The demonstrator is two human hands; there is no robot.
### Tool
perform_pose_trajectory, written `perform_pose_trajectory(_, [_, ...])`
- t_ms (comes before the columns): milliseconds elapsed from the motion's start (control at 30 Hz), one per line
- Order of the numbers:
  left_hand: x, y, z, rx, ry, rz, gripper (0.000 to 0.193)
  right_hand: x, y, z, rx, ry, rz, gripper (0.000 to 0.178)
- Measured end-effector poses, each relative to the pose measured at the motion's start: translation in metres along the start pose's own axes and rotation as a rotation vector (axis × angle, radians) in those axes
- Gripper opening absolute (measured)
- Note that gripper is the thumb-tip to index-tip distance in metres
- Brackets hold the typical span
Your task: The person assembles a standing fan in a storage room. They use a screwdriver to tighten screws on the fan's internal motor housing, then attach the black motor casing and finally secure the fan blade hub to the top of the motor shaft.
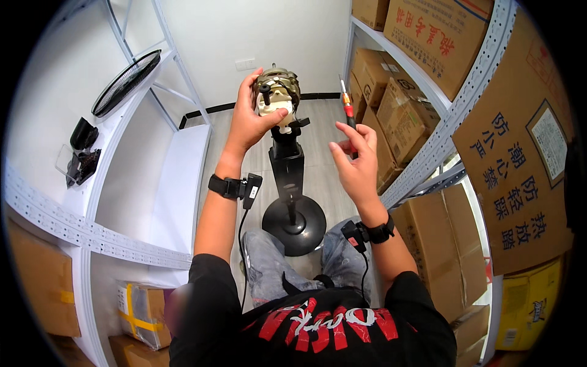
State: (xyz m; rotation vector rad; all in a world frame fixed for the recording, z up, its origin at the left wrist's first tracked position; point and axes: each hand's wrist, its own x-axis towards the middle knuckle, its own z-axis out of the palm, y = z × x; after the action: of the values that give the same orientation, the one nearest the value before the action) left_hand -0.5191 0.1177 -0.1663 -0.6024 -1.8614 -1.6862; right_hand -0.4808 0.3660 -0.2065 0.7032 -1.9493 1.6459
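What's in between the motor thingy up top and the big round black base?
In the head view, a black column stands between the motor and the round black base, joining them.

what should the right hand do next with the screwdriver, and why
Probably swing the screwdriver leftward to the motor: the left hand holds the motor atop its stand, while the screwdriver, in the right hand, points upward, well apart from it.

white wall with socket plate; dark baseboard; grey floor; white left rack, white right rack holding cardboard boxes
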Motion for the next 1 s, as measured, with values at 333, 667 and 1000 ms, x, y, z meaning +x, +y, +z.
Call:
perform_pose_trajectory(333, [0.001, 0.000, 0.001, -0.027, -0.007, -0.034, 0.095, 0.041, 0.026, 0.062, -0.082, -0.023, -0.092, 0.050])
perform_pose_trajectory(667, [0.002, -0.003, -0.006, -0.052, -0.041, 0.031, 0.101, 0.050, 0.027, 0.058, 0.203, 0.043, -0.111, 0.018])
perform_pose_trajectory(1000, [0.001, -0.002, -0.007, -0.084, -0.049, 0.014, 0.101, 0.070, -0.009, 0.051, 0.406, -0.015, 0.142, 0.016])
